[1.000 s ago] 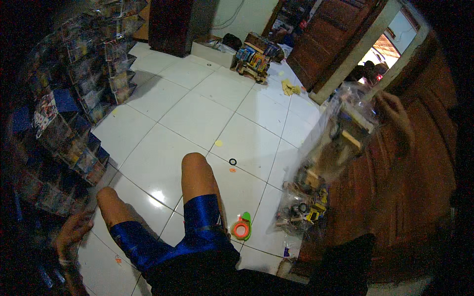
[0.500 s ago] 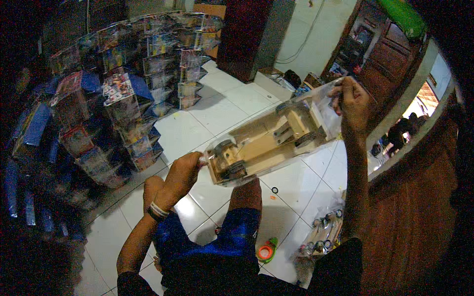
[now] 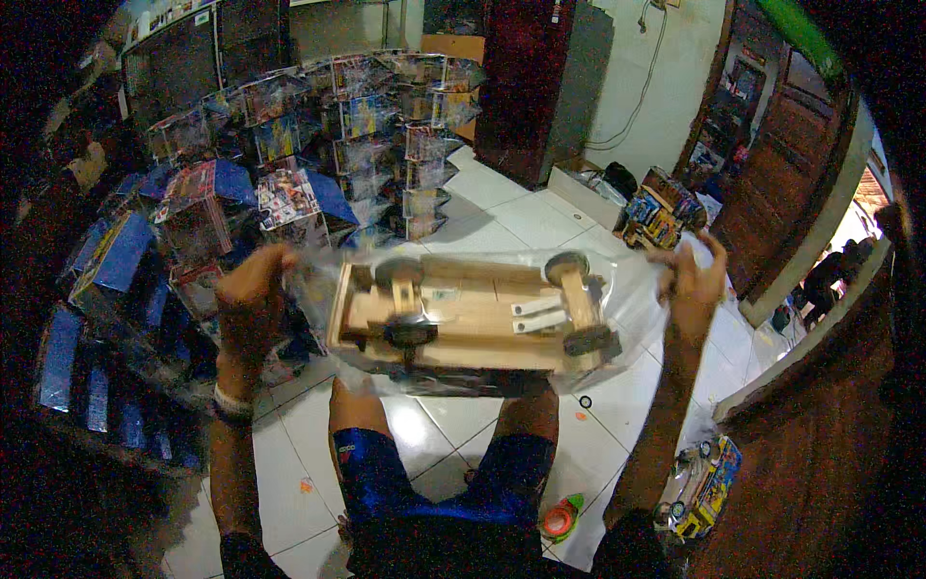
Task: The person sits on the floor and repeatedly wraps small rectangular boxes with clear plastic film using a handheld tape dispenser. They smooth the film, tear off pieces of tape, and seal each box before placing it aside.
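A wooden toy truck (image 3: 463, 318) with dark wheels hangs in front of me inside a clear plastic bag (image 3: 627, 333). Its underside and axles face me, and it lies roughly level above my knees. My left hand (image 3: 253, 289) is closed on the gathered left end of the bag. At the opposite end, my right hand (image 3: 693, 289) pinches the plastic between thumb and forefinger, with its other fingers partly raised. Both hands are slightly blurred.
Stacked plastic-wrapped packages (image 3: 289, 203) and blue-sided boxes (image 3: 111, 253) fill the left. On the tiled floor lie a tape roll (image 3: 558, 521), a small black wheel (image 3: 585, 401) and a bagged colourful toy truck (image 3: 709, 492). More colourful toys (image 3: 658, 214) stand near the doorway.
The bagged truck has swung from a slant to nearly level. My left hand moved left and up, and my right hand came down. The whole view shifted too.
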`<state>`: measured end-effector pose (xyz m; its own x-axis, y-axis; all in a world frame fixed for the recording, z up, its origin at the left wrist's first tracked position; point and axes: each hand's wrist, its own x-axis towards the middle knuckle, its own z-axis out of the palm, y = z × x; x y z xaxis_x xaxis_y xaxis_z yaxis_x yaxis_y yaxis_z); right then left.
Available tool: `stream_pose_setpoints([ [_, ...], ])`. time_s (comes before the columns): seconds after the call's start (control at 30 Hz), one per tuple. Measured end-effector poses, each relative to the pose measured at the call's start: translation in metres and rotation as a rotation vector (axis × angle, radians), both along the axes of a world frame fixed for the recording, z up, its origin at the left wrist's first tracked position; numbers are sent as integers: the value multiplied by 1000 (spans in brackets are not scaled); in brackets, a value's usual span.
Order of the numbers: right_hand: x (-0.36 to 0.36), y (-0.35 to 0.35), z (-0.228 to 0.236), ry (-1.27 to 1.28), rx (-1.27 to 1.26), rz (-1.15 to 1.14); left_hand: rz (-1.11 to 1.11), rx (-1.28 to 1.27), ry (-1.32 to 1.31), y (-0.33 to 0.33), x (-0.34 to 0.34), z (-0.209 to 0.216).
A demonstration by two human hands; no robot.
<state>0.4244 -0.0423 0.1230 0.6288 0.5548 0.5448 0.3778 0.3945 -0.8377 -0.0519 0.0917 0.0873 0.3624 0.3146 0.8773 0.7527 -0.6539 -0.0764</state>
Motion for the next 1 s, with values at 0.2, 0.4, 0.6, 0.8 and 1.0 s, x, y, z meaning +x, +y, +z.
stream_pose_setpoints([
  [0.2, 23, 50, -15, -4, -302, 207, -64, -179, 140, 43, -11, 20],
  [0.4, 22, 22, -49, 9, -131, 303, -89, -358, 118, 22, -20, -22],
  [0.6, 21, 48, -63, 136, -204, 183, -148, -274, 105, 28, -11, -26],
  [0.8, 31, 89, -96, 159, -174, 150, -115, -315, 236, 30, -23, -79],
  [1.0, 0, 120, -72, -174, -159, 323, -259, -763, 297, -48, -27, -234],
])
